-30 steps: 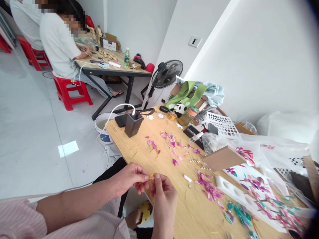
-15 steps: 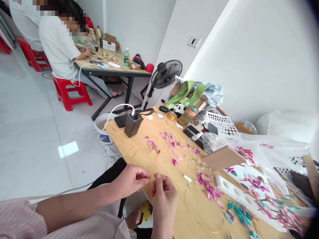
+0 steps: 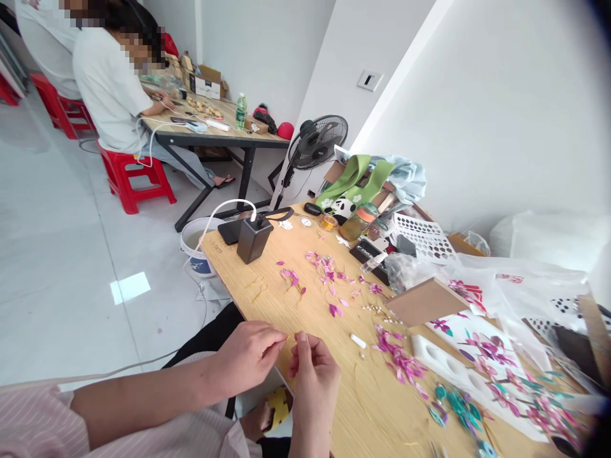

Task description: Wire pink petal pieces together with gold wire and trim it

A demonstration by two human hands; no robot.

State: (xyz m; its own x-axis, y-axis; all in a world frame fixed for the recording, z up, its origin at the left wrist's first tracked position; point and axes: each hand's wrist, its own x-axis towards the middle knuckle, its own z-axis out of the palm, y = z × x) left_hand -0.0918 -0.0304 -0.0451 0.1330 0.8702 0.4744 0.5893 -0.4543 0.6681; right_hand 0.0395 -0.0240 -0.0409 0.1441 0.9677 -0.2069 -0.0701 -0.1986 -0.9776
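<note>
My left hand (image 3: 248, 357) and my right hand (image 3: 312, 375) meet over the near edge of a wooden table (image 3: 315, 318). Between their fingertips they pinch a thin gold wire (image 3: 289, 338), with thumb and forefinger of each hand closed on it. Loose purple petals (image 3: 329, 280) lie scattered on the table beyond my hands, and a denser pile of petals (image 3: 401, 362) lies to the right. A small white tube (image 3: 358, 341) rests just past my right hand.
A black charger box (image 3: 252, 238) with a white cable stands at the table's far left corner. A brown card block (image 3: 424, 302), a white mould tray (image 3: 453, 372) and clear bags lie to the right. A fan (image 3: 317, 141) stands behind. A person sits at another table (image 3: 214, 124).
My hands have drawn slightly apart and the wire between them is pulled straighter; the small loop seen earlier is gone. The view shifted a little.
</note>
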